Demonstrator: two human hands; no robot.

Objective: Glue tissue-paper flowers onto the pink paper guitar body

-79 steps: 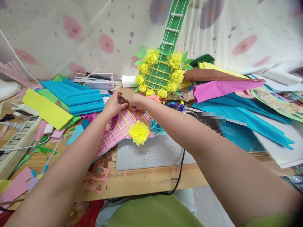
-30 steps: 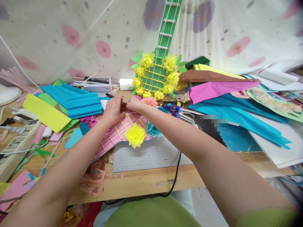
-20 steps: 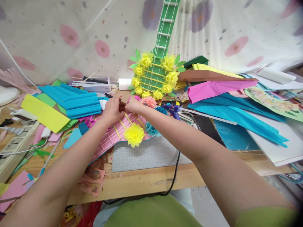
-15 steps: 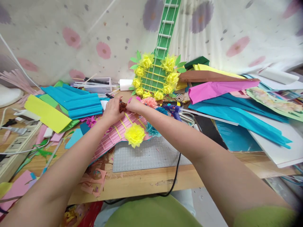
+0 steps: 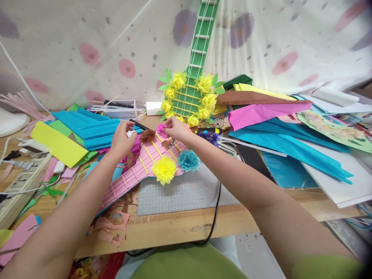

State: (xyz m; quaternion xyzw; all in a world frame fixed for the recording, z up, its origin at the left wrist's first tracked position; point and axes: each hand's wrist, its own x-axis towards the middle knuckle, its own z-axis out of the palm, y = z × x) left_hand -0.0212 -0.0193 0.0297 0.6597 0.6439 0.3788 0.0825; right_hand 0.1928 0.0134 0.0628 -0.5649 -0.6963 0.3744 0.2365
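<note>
The pink guitar [image 5: 147, 164] is laid aslant, with the yellow flower [image 5: 164, 171] borne on the near side of its body. From that yellow flower, the guitar's long axis is run down and leftward along the neck; the body is spread beneath and beyond it, partly over the mat [image 5: 180, 197].

The brown flower [image 5: 147, 135] is found beyond the yellow flower and slightly to its left, at the body's far edge, between the two hands. It is flanked by the left hand [image 5: 122, 138], which is held just to its left, and by the right hand [image 5: 178, 130] on the other side; both are near, and neither is seen to touch it. The left fingers are loosely bent, with nothing seen gripped. The right fingers are curled by the magenta flower [image 5: 161, 128], directly beyond the yellow one; whether anything is pinched there cannot be told.

The brown flower is dark, ruffled and crumpled. The guitar is crossed by yellow strips, lined with pale strings and edged in blue; a blue flower [image 5: 188, 161] is seen right of the yellow one.
</note>
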